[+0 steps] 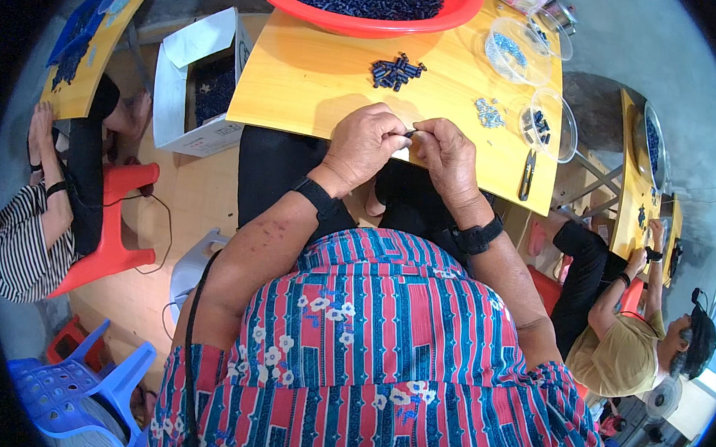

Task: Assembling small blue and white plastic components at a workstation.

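Over the near edge of the yellow table, my left hand (366, 148) and my right hand (448, 162) meet fingertip to fingertip. Both are closed on one small dark plastic piece (410, 134), mostly covered by the fingers. A loose pile of short dark blue-black cylinders (397, 72) lies beyond my hands. To the right of my right hand are a scatter of tiny silvery parts (489, 113) and a clear round tub (574, 132) with several dark pieces inside. Dark-handled snips (527, 175) rest near the table's right corner.
A red basin (370, 29) heaped with dark cylinders stands at the table's far edge. A larger clear tub (539, 69) holds silvery parts. An open white carton (177, 102) sits on the floor at left. Other people sit at yellow tables on both sides.
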Available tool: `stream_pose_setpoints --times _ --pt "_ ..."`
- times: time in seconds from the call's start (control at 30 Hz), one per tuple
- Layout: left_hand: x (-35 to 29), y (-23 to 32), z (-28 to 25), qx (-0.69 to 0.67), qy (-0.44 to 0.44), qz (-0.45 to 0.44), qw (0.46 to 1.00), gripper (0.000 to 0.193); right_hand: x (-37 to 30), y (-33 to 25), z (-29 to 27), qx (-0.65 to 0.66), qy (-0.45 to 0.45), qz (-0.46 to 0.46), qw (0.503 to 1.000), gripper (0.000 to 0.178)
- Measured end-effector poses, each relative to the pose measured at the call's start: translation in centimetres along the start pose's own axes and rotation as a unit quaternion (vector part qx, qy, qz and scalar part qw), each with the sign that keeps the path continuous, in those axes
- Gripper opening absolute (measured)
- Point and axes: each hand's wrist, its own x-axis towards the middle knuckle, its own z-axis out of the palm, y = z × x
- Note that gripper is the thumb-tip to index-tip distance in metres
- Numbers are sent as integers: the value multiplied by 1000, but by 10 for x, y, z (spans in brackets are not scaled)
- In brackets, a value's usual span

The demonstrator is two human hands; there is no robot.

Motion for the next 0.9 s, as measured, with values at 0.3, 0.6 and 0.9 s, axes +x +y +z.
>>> stream_pose_setpoints --times 0.3,0.6,0.9 --pt "3 -8 6 -1 15 23 1000 9 1 12 10 -33 35 -103 993 9" --pt "2 -9 6 32 11 32 999 9 -4 6 12 -52 55 -137 988 10" --pt "-1 -9 7 23 13 42 999 8 -5 11 8 -45 69 -155 985 12"
